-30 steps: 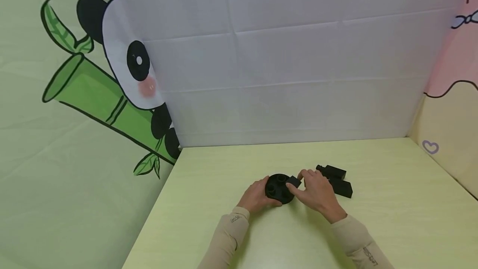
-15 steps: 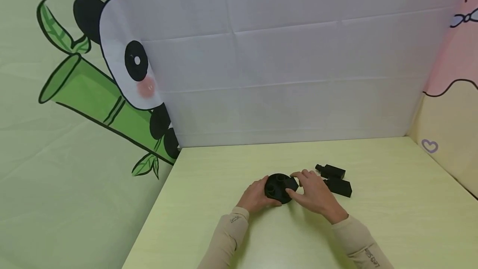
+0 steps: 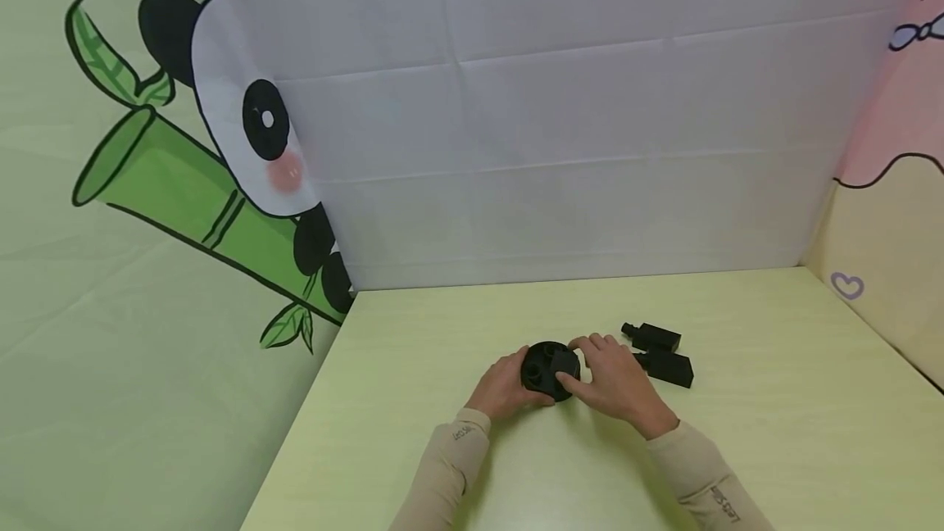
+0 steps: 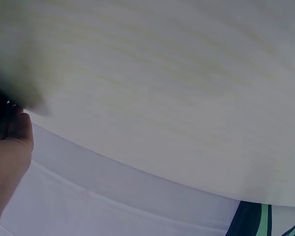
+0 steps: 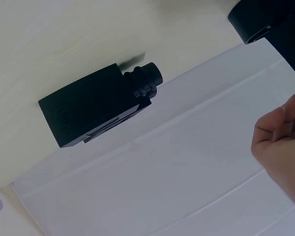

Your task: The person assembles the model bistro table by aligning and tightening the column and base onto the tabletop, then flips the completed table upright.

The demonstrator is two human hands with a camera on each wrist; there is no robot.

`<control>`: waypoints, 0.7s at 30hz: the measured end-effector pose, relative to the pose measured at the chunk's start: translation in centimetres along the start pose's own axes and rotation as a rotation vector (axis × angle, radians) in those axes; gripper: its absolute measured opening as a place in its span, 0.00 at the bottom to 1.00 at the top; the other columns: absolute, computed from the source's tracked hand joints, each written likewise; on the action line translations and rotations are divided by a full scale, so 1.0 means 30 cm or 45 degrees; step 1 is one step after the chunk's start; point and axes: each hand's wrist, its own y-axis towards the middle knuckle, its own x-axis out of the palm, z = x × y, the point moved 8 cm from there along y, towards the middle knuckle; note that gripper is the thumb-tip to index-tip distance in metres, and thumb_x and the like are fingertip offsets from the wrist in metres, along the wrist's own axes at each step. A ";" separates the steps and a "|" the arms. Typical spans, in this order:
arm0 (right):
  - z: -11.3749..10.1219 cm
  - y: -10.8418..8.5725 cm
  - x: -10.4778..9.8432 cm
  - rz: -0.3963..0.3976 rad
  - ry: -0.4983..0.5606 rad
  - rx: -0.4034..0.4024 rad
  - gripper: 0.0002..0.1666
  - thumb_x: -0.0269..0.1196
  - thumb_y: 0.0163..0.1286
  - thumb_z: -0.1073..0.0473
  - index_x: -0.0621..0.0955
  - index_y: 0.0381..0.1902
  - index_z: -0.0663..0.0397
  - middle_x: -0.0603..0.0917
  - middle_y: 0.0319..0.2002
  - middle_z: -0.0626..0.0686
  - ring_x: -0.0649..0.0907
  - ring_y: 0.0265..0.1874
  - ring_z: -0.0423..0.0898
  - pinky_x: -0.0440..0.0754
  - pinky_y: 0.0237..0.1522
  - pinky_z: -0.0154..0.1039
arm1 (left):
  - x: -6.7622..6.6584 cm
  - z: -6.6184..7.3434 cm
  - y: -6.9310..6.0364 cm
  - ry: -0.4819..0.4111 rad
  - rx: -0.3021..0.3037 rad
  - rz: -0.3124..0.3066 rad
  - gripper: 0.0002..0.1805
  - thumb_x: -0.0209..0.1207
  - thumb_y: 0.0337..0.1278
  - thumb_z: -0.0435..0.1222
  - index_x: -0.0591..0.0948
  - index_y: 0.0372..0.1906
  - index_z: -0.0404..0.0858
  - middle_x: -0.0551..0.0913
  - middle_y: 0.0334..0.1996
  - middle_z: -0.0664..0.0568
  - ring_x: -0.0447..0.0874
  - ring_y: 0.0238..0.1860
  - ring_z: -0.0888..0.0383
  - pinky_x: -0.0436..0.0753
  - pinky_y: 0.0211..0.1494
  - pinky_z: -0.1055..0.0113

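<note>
A round black holder with round openings is gripped at its left side by the left hand, thumb at the near edge. The right hand pinches a black block over the holder's right part; how deep the block sits cannot be told. In the left wrist view the left hand shows at the left edge against a dark shape. In the right wrist view the right hand is at the right edge, its fingers at a dark piece.
Two black blocks with narrow necks, one behind the other, lie on the pale table right of the hands. One such block fills the left of the right wrist view. A white cloth wall stands behind.
The right hand and its block have moved left, from the holder's right edge to over its right part. The left hand keeps its grip on the holder.
</note>
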 end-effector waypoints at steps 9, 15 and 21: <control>-0.010 -0.007 0.006 0.066 -0.041 0.002 0.23 0.73 0.65 0.44 0.84 0.42 0.59 0.82 0.37 0.54 0.79 0.37 0.55 0.78 0.39 0.53 | 0.007 -0.009 -0.005 -0.014 0.004 0.000 0.55 0.79 0.48 0.55 0.67 0.75 0.30 0.79 0.63 0.37 0.78 0.63 0.42 0.77 0.65 0.48; -0.006 -0.002 0.007 0.087 -0.040 0.013 0.24 0.73 0.65 0.42 0.83 0.40 0.58 0.82 0.36 0.54 0.79 0.37 0.56 0.78 0.39 0.53 | 0.008 -0.004 -0.001 -0.008 0.019 0.013 0.55 0.79 0.48 0.55 0.68 0.75 0.32 0.80 0.62 0.38 0.79 0.62 0.42 0.78 0.64 0.48; -0.011 0.008 0.009 0.031 0.030 -0.013 0.27 0.71 0.67 0.46 0.83 0.54 0.60 0.81 0.40 0.54 0.78 0.39 0.54 0.77 0.40 0.52 | 0.007 -0.005 0.005 -0.015 0.009 0.006 0.55 0.79 0.47 0.55 0.67 0.75 0.31 0.80 0.63 0.38 0.78 0.63 0.43 0.78 0.65 0.49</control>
